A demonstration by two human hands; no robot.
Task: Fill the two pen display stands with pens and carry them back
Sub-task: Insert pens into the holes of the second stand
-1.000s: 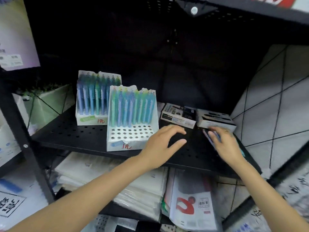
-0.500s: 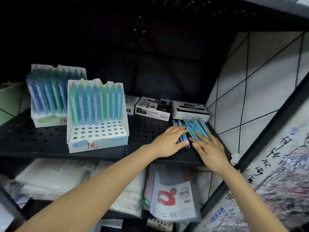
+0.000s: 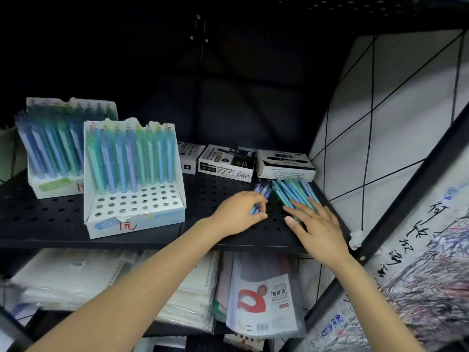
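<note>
Head view: half a second ago the left hand (image 3: 241, 212) lay flat on the loose blue pens (image 3: 260, 193) on the black metal shelf with holes (image 3: 50, 214). Now its fingers have curled round a few of them and pinch them. The right hand (image 3: 317, 224) has hardly moved. It is open, and its straight fingers press on the bigger pile of blue-green pens (image 3: 294, 191) at the right end of the shelf. A gold ring shows on one finger. This looks like the start of a pick-up: the left hand is likely getting pens to put in a stand.

The front white cardboard pen stand (image 3: 134, 217) sits near the left hand, on the same shelf. Blue and green pens fill its back rows, but many round holes in its front rows have no pen, so the filling is not done. The second white pen stand (image 3: 54, 188) is behind it to the left and looks full, though part of it is hidden.

Each stand has a red price mark in handwriting, a "1" and a Chinese sign. Behind the pens lie three black and white marker boxes (image 3: 225, 161); one reads "PERMANENT MARKER". Under the shelf a plastic folder with a red shape (image 3: 261, 301) has Chinese words too small to read.
</note>
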